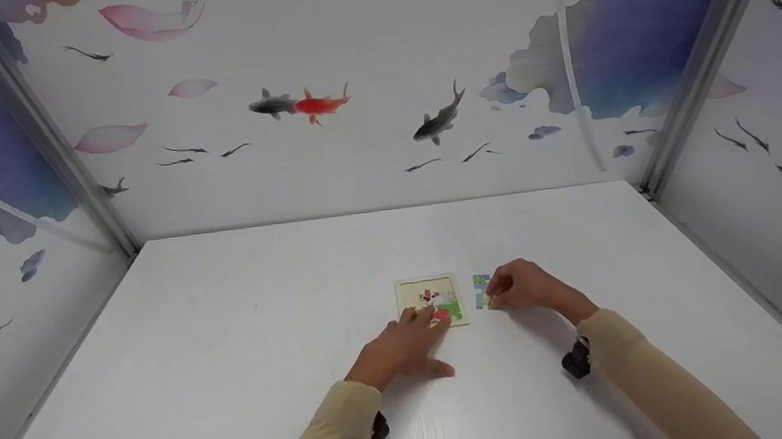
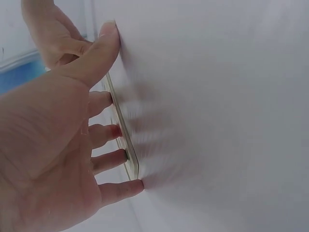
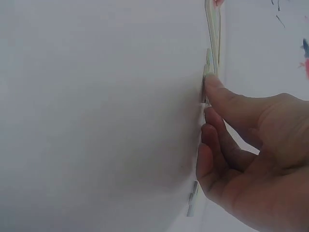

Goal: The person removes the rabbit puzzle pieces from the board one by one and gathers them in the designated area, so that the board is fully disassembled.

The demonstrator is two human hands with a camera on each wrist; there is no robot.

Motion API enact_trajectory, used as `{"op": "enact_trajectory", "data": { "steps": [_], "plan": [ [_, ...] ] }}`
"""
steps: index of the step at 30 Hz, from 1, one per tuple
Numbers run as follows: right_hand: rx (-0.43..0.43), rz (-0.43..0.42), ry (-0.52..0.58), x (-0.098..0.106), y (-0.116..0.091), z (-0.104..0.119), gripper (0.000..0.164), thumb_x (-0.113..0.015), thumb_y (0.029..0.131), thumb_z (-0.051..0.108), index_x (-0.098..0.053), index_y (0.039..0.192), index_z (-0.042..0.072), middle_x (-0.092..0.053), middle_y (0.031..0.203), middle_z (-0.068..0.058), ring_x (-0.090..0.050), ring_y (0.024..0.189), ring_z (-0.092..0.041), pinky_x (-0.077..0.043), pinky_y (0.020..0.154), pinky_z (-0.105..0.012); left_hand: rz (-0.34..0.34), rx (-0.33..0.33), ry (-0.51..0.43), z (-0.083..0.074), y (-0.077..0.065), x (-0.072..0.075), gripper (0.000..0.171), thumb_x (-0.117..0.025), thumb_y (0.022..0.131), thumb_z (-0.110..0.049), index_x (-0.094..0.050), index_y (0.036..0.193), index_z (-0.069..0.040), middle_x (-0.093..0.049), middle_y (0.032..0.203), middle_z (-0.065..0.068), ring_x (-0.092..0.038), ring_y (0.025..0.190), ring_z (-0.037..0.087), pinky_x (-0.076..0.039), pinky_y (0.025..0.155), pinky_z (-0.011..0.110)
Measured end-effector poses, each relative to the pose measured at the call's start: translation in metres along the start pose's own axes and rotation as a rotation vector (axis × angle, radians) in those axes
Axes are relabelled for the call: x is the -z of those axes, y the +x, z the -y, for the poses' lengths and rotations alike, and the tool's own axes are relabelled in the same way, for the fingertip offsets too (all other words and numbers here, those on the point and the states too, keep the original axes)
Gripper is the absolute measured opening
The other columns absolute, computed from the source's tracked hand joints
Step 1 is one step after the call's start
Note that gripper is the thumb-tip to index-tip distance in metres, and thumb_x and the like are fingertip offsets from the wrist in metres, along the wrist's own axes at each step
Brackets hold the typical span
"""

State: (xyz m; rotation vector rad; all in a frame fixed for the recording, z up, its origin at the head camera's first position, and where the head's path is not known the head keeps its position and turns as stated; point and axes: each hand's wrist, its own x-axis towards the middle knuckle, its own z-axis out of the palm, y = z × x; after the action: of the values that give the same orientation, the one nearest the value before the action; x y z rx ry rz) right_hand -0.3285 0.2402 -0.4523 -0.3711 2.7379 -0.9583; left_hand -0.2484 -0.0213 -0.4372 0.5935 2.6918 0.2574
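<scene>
A small square puzzle board [image 1: 407, 291] with a pale raised frame and a cartoon animal picture lies on the white table. My left hand [image 1: 401, 348] reaches over its near edge, fingers spread and fingertips resting on it. The thumb [image 2: 104, 48] stands apart from the other fingers. Just right of the board lie flat blue, green and yellow puzzle pieces [image 1: 481, 281], partly covered by my right hand [image 1: 525, 286]. Its thumb and index finger pinch one puzzle piece [image 3: 204, 89] low at the tabletop, the remaining fingers curled. The left hand hides part of the picture.
More thin pieces [image 3: 192, 199] lie on the table past the curled fingers in the right wrist view. White panels [image 1: 372, 158] printed with fish and petals enclose the table [image 1: 197, 332] at the back and sides. Black camera mounts [image 1: 576, 358] sit under both wrists.
</scene>
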Motion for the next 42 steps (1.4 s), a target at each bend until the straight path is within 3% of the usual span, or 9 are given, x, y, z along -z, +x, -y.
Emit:
{"op": "enact_trajectory", "data": {
  "steps": [12, 22, 30, 39, 42],
  "plan": [
    [0.014, 0.019, -0.01, 0.003, 0.0, 0.001, 0.013, -0.072, 0.089, 0.004, -0.076, 0.1, 0.007, -0.071, 0.096, -0.008, -0.057, 0.085, -0.017, -0.05, 0.077, -0.027, -0.006, -0.036, 0.035, 0.002, 0.0, -0.002, 0.084, -0.067, 0.087, -0.059, -0.027, 0.158, -0.038, -0.02, 0.169, -0.002, -0.02, 0.156, 0.032, -0.036, 0.116, 0.06],
    [0.065, 0.01, 0.001, 0.007, 0.007, 0.025, 0.016, -0.072, 0.09, 0.004, -0.074, 0.106, 0.001, -0.072, 0.098, -0.012, -0.057, 0.084, -0.016, -0.051, 0.075, -0.027, -0.042, -0.065, 0.08, -0.011, 0.005, -0.004, 0.076, -0.059, 0.093, -0.06, -0.032, 0.158, -0.031, -0.021, 0.169, 0.002, -0.022, 0.155, 0.033, -0.024, 0.124, 0.053],
    [0.074, 0.011, 0.017, -0.005, 0.025, 0.05, 0.017, -0.069, 0.093, 0.007, -0.074, 0.11, 0.003, -0.072, 0.103, -0.011, -0.062, 0.089, -0.017, -0.055, 0.084, -0.033, -0.057, -0.059, 0.056, -0.026, 0.013, -0.008, 0.074, -0.055, 0.095, -0.06, -0.033, 0.158, -0.029, -0.027, 0.167, 0.004, -0.025, 0.154, 0.031, -0.023, 0.125, 0.052],
    [0.108, 0.041, 0.038, -0.023, 0.039, 0.061, 0.016, -0.068, 0.094, 0.009, -0.074, 0.108, 0.003, -0.074, 0.106, -0.012, -0.065, 0.094, -0.019, -0.055, 0.091, -0.04, -0.049, -0.063, 0.039, -0.023, 0.013, -0.009, 0.076, -0.056, 0.095, -0.061, -0.034, 0.157, -0.025, -0.026, 0.167, 0.007, -0.022, 0.155, 0.032, -0.021, 0.125, 0.053],
    [0.073, 0.049, 0.037, -0.029, 0.043, 0.063, 0.016, -0.067, 0.096, 0.01, -0.075, 0.109, 0.006, -0.074, 0.108, -0.011, -0.063, 0.094, -0.018, -0.054, 0.094, -0.039, -0.033, -0.046, 0.024, -0.023, 0.014, -0.008, 0.076, -0.057, 0.093, -0.061, -0.033, 0.158, -0.027, -0.025, 0.167, 0.005, -0.021, 0.156, 0.031, -0.022, 0.125, 0.052]
  ]
}}
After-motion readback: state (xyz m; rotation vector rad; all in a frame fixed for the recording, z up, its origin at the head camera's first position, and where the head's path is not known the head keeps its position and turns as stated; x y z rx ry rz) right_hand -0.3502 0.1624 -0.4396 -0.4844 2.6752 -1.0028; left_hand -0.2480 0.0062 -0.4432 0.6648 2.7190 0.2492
